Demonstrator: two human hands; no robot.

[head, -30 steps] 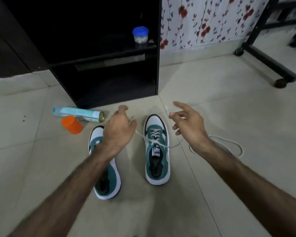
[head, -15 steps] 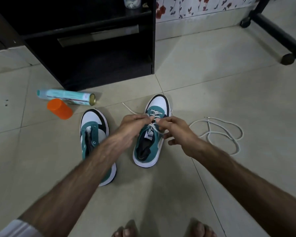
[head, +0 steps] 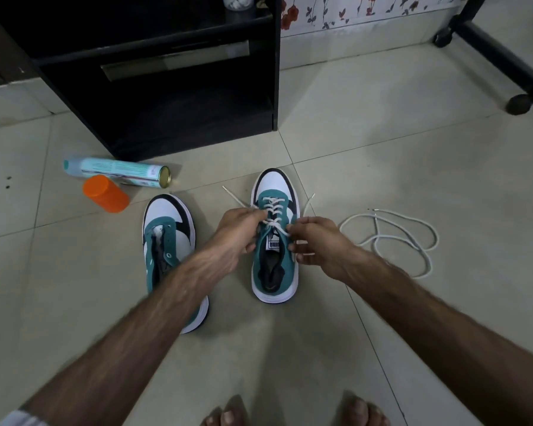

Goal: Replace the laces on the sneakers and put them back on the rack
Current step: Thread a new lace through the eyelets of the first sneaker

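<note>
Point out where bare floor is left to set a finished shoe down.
Bare tiles lie right of the loose lace, and between the rack and the laced sneaker. Crowded: the can and orange cap beside the unlaced sneaker.

A pale, glossy tiled floor [head: 382, 167] with thin grout lines fills the view. At about ten o'clock, a light teal cylindrical spray can [head: 117, 172] lies on its side, its gold metal base pointing right. An orange plastic cap [head: 106, 194] lies just below it, close against the can. At one o'clock, white wallpaper with red flowers [head: 351, 13] runs along the wall. At two o'clock stands a black metal frame leg on castor wheels [head: 502, 61].
</note>
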